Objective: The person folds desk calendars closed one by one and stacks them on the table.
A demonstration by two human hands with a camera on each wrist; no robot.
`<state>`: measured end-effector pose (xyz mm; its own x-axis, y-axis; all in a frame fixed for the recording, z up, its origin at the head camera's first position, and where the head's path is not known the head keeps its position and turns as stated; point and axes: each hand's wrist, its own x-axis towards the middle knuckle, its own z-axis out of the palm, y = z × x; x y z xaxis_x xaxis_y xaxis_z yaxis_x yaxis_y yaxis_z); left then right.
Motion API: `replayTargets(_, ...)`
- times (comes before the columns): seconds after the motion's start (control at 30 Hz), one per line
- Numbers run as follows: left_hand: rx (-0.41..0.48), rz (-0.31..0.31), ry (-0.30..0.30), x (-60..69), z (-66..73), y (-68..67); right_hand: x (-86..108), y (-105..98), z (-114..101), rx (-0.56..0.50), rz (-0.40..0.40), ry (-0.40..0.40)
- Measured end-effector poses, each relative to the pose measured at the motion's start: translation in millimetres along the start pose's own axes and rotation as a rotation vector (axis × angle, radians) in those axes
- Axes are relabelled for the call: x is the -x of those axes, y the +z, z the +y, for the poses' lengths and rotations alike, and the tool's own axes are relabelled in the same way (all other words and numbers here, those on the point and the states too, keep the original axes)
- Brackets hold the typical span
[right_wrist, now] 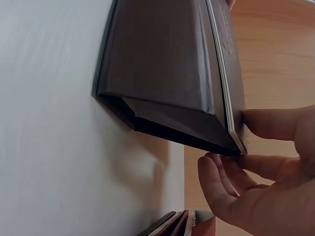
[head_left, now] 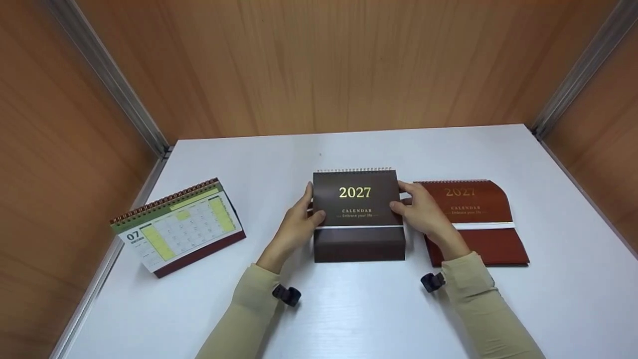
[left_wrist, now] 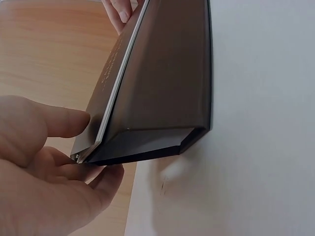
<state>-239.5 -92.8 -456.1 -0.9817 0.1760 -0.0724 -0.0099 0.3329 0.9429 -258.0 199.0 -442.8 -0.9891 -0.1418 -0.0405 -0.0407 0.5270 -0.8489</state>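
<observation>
A dark brown desk calendar (head_left: pixel 358 244) with gold "2027" lettering and a spiral along its top stands tilted back on the white table. My left hand (head_left: pixel 297 227) grips its left edge, thumb on the front cover and fingers behind. On the opposite edge my right hand (head_left: pixel 421 212) pinches it the same way. Both wrist views show the hollow, folded base of the brown calendar (left_wrist: pixel 172 69) from its ends. In the right wrist view, the thumb of my right hand (right_wrist: pixel 275 172) presses the cover while the fingers lie under the back.
A reddish-brown 2027 calendar (head_left: pixel 478 247) stands at the right, partly behind my right hand, its cover bent at the upper right corner. At the left, another desk calendar (head_left: pixel 192 224) sits angled, showing page 07. Wood panels (head_left: pixel 319 65) enclose the white table (head_left: pixel 349 319) at back and sides.
</observation>
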Motion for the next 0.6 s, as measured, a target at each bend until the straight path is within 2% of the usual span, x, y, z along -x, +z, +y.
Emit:
replayTargets(0.17, 0.017, -0.034, -0.008, 1.3, -0.6, -0.5, 0.1, 1.7, 0.9, -0.008, -0.011, -0.007)
replayTargets(0.6, 0.052, -0.037, -0.059, -3.0, -5.8, -1.2, -0.3, 5.5, 4.5, -0.006, -0.047, 0.028)
